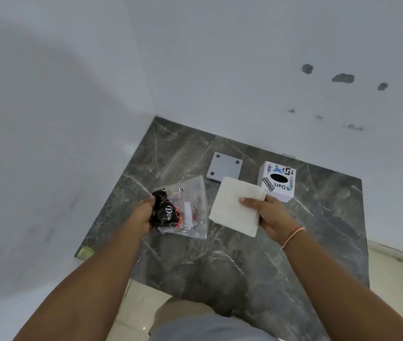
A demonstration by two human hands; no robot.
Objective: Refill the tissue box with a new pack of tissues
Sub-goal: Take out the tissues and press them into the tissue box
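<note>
My right hand (268, 215) grips a white stack of folded tissues (234, 205) by its right edge, thumb on top, just above the dark marble table (244, 262). My left hand (143, 215) holds the clear plastic tissue wrapper (183, 207), which has a black and red printed label and looks emptied. The white cube tissue box (279, 180) stands at the back right, covered in stickers, with a dark oval opening facing up. Its grey square base plate (223, 166), with black round feet at the corners, lies apart to the left of the box.
The table sits in a corner between two white walls (269, 70). The right wall has several dark chipped spots. Pale floor tiles (397, 279) show at the right and below the table's front edge.
</note>
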